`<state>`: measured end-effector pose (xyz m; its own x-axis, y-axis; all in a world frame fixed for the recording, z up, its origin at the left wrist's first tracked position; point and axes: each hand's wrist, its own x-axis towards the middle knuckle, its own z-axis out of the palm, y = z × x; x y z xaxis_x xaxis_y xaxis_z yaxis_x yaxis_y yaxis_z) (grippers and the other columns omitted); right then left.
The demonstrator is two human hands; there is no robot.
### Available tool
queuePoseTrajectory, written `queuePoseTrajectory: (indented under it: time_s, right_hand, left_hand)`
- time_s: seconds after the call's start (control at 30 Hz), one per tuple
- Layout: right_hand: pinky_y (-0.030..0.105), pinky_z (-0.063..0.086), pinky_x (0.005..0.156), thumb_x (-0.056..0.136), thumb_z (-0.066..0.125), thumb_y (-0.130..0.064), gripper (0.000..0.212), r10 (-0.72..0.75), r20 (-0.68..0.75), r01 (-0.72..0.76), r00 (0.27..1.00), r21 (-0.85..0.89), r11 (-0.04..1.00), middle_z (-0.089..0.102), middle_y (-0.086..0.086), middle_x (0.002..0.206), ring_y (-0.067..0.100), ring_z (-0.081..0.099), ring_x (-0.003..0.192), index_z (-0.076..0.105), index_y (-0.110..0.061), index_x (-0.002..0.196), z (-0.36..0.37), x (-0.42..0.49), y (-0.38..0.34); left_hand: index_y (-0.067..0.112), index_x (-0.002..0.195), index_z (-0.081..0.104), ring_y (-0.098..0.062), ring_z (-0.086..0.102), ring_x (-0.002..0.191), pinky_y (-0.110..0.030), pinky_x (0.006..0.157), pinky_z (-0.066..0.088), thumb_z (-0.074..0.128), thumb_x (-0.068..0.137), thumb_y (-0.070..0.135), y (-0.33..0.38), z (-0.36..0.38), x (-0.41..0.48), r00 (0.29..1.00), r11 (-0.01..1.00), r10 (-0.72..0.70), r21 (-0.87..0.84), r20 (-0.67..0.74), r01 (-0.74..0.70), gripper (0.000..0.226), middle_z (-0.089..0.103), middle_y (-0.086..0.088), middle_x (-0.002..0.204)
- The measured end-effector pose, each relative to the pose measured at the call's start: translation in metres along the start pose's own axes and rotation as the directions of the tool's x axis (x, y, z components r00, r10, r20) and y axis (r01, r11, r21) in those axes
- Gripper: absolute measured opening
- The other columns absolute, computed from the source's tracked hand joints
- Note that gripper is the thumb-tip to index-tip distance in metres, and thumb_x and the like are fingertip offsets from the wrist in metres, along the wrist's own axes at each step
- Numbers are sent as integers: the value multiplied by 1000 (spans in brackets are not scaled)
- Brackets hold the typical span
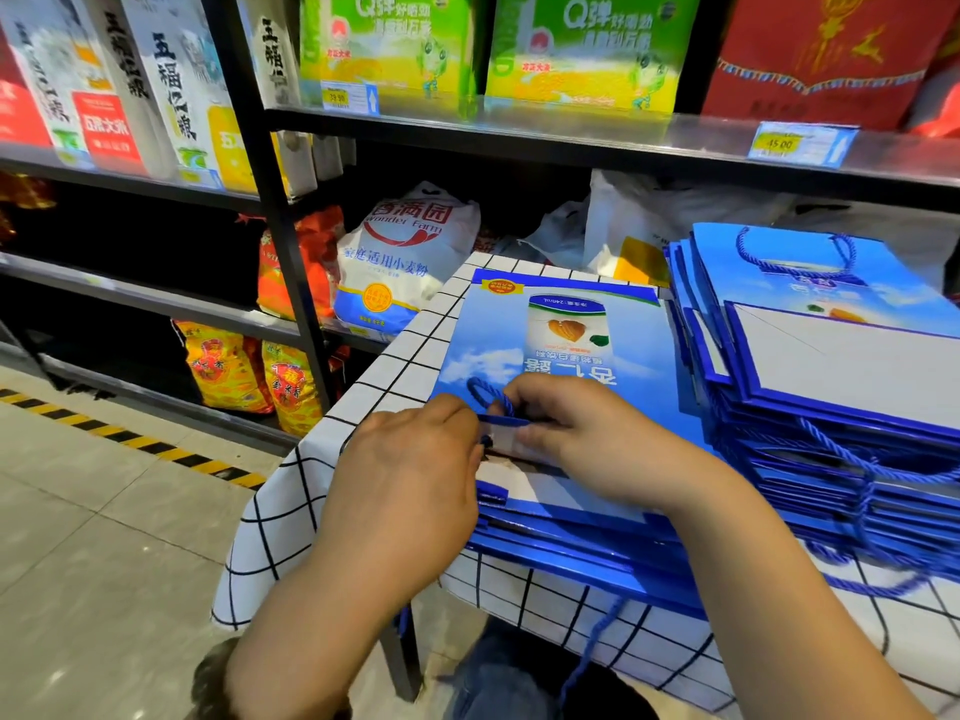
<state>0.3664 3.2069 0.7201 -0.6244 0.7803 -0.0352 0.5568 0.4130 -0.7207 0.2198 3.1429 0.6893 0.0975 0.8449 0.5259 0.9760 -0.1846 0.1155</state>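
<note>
A flat blue paper gift bag [556,335] with a printed can lies on top of a low pile of like bags on a table covered with a white checked cloth [395,366]. My left hand [410,470] and my right hand [582,439] meet at the bag's near edge. Between them runs a blue rope handle [485,394], looped up from the bag. The right fingers pinch the rope at its near end. The left fingertips curl in at the same spot, against the bag's edge and the rope.
A taller stack of the same blue bags [831,366] with loose rope handles stands to the right on the table. Black shelves [291,283] with rice and flour sacks [405,262] stand behind and to the left. Tiled floor with a yellow-black stripe [130,439] lies at left.
</note>
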Motion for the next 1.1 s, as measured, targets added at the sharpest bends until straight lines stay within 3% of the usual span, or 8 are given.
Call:
queuePoseTrajectory:
  time_s: [0.13, 0.23, 0.47, 0.67, 0.77, 0.9, 1.0, 1.1]
  right_hand:
    - [37, 48, 86, 88, 55, -8, 12, 4, -8, -3, 1000, 47, 999, 63, -1, 86, 23, 60, 89, 57, -19, 82, -1, -2, -1]
    - [33, 46, 75, 87, 60, -21, 14, 5, -55, 0, 998, 82, 997, 62, 7, 76, 17, 55, 73, 61, -9, 80, 0, -2, 0]
    - [18, 50, 60, 91, 53, -13, 20, 167, -192, -109, 967, 280, 954, 69, 13, 84, 10, 68, 67, 55, 2, 77, 7, 7, 3]
    - [26, 51, 62, 91, 51, -14, 28, 274, -359, -141, 892, 356, 924, 61, 2, 62, 13, 68, 62, 43, -14, 65, 17, 12, 6]
    - [34, 51, 77, 87, 57, -29, 8, 128, -427, -107, 895, 72, 992, 66, -8, 81, 14, 66, 83, 56, -22, 84, 13, -2, 13]
    - [25, 25, 111, 74, 61, -58, 60, 59, -22, -62, 998, -279, 958, 39, -25, 140, 0, 31, 132, 46, -40, 129, 9, -33, 8]
    - [18, 9, 111, 82, 51, -59, 68, -37, -9, 28, 999, -516, 856, 11, -23, 152, -1, 6, 141, 23, -41, 141, 16, -42, 11]
    - [22, 26, 108, 88, 42, -54, 52, -110, -73, 52, 991, -549, 834, 26, -20, 150, 1, 22, 138, 34, -38, 137, 22, -50, 6]
  left_hand:
    - [25, 66, 53, -14, 53, 50, -21, 50, 27, 54, 75, 29, -2, -5, -4, 999, 999, 29, -18, 30, -28, 11, 56, 11, 65]
    - [26, 66, 53, -17, 60, 61, -28, 47, 44, 45, 78, 38, -6, -1, -10, 998, 986, -27, -162, 63, 37, 19, 62, 9, 75]
    - [37, 101, 50, -9, 58, 98, -30, 78, 48, 58, 84, 36, -4, -1, -14, 975, 926, -181, -311, 132, 214, 19, 63, 15, 104]
    - [27, 86, 69, -14, 64, 77, -33, 59, 54, 53, 76, 38, -7, 1, -14, 986, 952, -100, -276, 137, 135, 22, 67, 10, 81]
    - [28, 86, 68, -7, 59, 80, -34, 60, 55, 44, 77, 46, -11, 2, -16, 988, 938, -87, -324, 129, 125, 32, 67, 10, 82]
    - [28, 87, 70, -7, 58, 81, -22, 63, 46, 40, 75, 52, -13, 5, -14, 985, 925, -116, -348, 129, 155, 40, 67, 13, 83]
    - [31, 85, 70, -1, 55, 81, -17, 67, 42, 44, 68, 61, -15, 8, -10, 983, 906, -122, -390, 135, 166, 43, 64, 17, 80]
    - [39, 81, 69, 5, 57, 87, -13, 73, 45, 52, 56, 64, -16, 3, -8, 970, 759, -135, -608, 202, 233, 39, 65, 23, 88]
